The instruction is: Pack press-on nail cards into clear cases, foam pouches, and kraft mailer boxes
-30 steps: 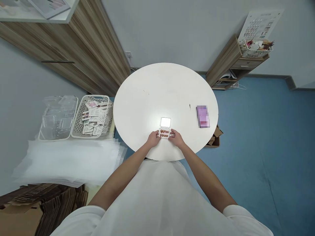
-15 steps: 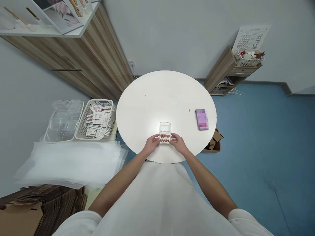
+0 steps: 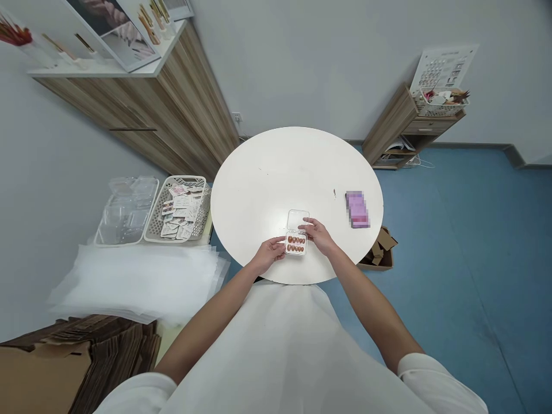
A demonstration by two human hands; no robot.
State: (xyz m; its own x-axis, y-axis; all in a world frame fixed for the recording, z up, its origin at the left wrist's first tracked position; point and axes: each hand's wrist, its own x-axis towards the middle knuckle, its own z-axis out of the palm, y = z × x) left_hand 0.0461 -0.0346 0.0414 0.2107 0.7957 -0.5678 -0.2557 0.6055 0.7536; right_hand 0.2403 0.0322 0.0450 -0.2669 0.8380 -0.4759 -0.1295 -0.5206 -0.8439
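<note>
A small clear plastic nail case is held near the front of the white round table. Its lid stands open at the back, and two rows of glossy reddish-brown false nails show inside. My left hand grips the case by its left side, thumb and fingers closed at the edge. On the other side, my right hand pinches the case at the lid's right edge, close to the hinge. Part of its fingertips is hidden.
A purple blurred packet lies on the table's right. Left of the table are a basket of cards, a bin of clear plastic boxes, white sheets and folded cardboard. A carton stands on the floor at right.
My right hand has moved up from the right side of the case to the lid's edge. The case is tilted slightly, and the whole view has shifted a little.
</note>
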